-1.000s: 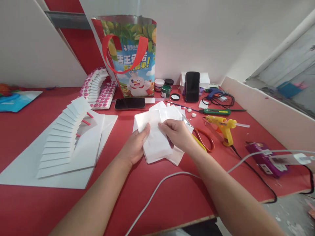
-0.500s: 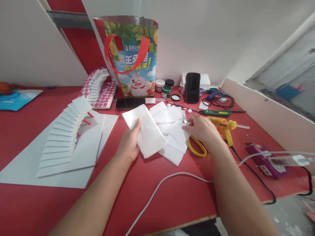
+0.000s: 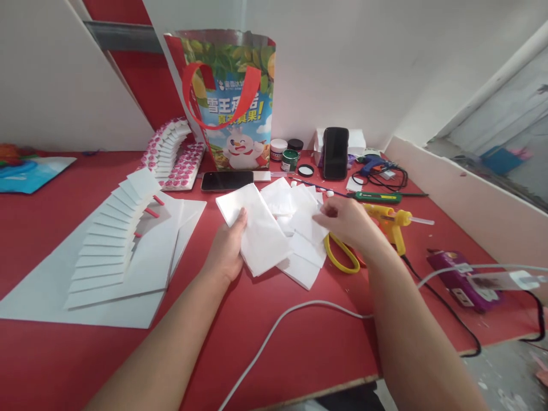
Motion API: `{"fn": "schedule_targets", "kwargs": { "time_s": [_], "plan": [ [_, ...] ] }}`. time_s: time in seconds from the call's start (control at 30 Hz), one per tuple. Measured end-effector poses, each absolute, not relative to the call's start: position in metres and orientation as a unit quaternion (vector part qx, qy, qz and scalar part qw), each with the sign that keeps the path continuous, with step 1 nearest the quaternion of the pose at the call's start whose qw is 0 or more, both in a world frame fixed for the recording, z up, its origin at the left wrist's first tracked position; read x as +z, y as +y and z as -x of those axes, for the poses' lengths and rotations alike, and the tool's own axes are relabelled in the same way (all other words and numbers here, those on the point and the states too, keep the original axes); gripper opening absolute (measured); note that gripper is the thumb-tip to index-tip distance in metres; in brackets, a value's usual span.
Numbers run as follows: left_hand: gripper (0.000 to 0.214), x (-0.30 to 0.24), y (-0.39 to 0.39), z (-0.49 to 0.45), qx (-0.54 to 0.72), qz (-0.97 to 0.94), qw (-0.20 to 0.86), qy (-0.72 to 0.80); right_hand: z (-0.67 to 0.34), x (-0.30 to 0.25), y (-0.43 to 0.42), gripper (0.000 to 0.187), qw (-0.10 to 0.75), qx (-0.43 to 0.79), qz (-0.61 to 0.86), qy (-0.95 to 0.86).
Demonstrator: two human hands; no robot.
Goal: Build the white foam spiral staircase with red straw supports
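Observation:
My left hand (image 3: 229, 248) grips a folded stack of white paper (image 3: 261, 234), thumb on top and fingers beneath. Its right edge overlaps a spread of loose white paper pieces (image 3: 308, 251) on the red table. Over the upper right of those pieces is my right hand (image 3: 346, 220), its fingers bent and slightly apart, with nothing visible in them. The fingertips are close to the paper; whether they touch it I cannot tell. Scissors with yellow-and-red handles (image 3: 340, 257) lie under and beside my right hand, their blades hidden.
Left stands a curved row of white panels (image 3: 103, 240) on white boards (image 3: 124, 314). Behind are a shopping bag (image 3: 235, 114), a flat phone (image 3: 226, 181), paint jars (image 3: 289, 160) and an upright phone (image 3: 335, 153). A yellow glue gun (image 3: 394, 225) and white cable (image 3: 274, 337) lie right and in front.
My right hand has let go of the white paper piece it was pinching, and that piece now lies among the others. The left hand and its stack have shifted very slightly right.

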State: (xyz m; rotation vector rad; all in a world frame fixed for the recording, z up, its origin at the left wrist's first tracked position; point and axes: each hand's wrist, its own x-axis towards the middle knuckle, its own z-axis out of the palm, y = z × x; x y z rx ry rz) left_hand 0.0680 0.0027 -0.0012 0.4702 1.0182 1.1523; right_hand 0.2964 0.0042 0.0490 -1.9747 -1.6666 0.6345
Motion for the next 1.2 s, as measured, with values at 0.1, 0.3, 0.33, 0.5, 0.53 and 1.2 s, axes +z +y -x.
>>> {"fn": "schedule_targets", "kwargs": {
  "time_s": [0.1, 0.3, 0.33, 0.5, 0.53, 1.2],
  "plan": [
    [0.038, 0.003, 0.000, -0.070, 0.525, -0.221, 0.696, 0.436, -0.292, 0.058, -0.001, 0.023, 0.391, 0.387, 0.666, -0.504],
    [0.036, 0.005, -0.011, -0.081, 0.516, -0.228, 0.733, 0.381, -0.253, 0.058, -0.011, 0.041, 0.458, 0.600, 0.527, -0.391],
    [0.032, 0.005, -0.012, -0.083, 0.507, -0.221, 0.747, 0.368, -0.245, 0.056, -0.012, 0.042, 0.458, 0.635, 0.489, -0.385],
    [0.018, 0.005, -0.012, -0.087, 0.454, -0.166, 0.813, 0.323, -0.230, 0.043, -0.013, 0.038, 0.496, 0.584, 0.442, -0.467],
    [0.019, 0.006, -0.011, -0.086, 0.455, -0.149, 0.813, 0.331, -0.233, 0.040, -0.012, 0.034, 0.507, 0.507, 0.483, -0.502],
    [0.033, 0.006, -0.006, -0.085, 0.441, -0.132, 0.810, 0.364, -0.227, 0.026, -0.009, 0.030, 0.442, 0.501, 0.606, -0.432]
  ]
}}
